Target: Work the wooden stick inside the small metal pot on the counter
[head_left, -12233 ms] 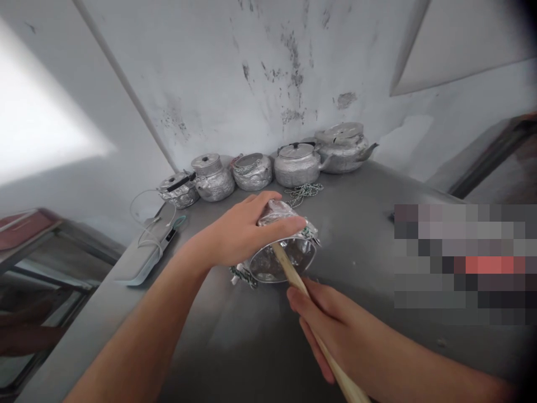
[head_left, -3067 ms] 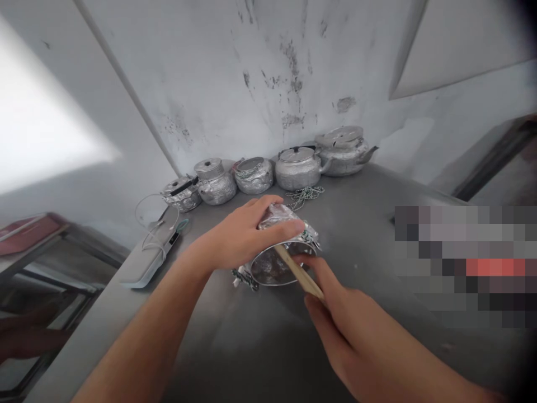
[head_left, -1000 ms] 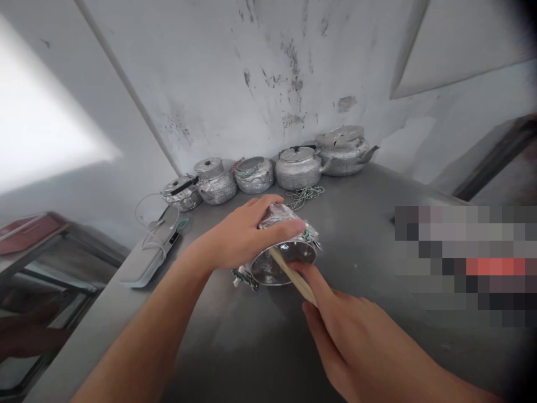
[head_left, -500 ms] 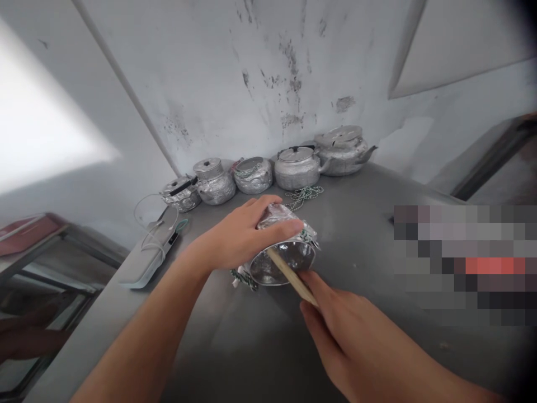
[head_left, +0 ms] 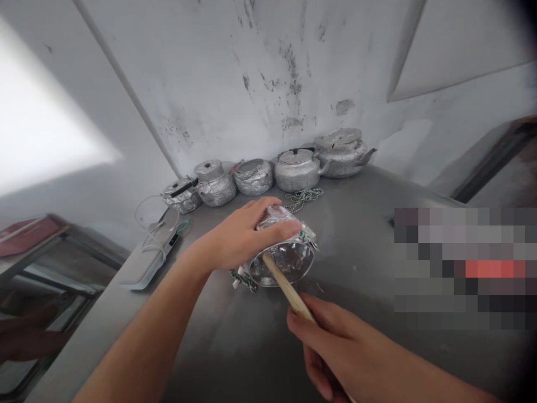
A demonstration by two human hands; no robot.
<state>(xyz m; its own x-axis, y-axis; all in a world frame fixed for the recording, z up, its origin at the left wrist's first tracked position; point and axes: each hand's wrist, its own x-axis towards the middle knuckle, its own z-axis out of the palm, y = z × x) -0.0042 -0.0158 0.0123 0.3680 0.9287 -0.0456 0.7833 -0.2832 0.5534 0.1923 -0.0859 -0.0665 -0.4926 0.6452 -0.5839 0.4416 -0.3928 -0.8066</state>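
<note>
A dented silvery metal pot (head_left: pixel 308 273) lies tipped on its side, its round mouth facing me. Over its upper side my left hand (head_left: pixel 247 232) is wrapped, thumb towards the rim. My right hand (head_left: pixel 331 336) grips a wooden stick (head_left: pixel 287 288), whose far end reaches inside the pot and touches or nears its inner wall; I cannot tell which. Green-and-white cord (head_left: pixel 308 240) hangs at the pot's right side, and more knotted cord (head_left: pixel 244 280) shows at its lower left.
Several battered metal kettles (head_left: pixel 297 170) stand along the wall at the table's back. A loose patterned cord (head_left: pixel 304 197) lies before them. On the left is a grey power bank (head_left: pixel 146 263) with a white cable. The grey table (head_left: pixel 235 347) spreads below; a blurred patch covers the right.
My right hand has shifted back towards me along the stick and slightly left, showing more of the wood. The stick's tip has moved a little left and down; my left hand stays on the pot.
</note>
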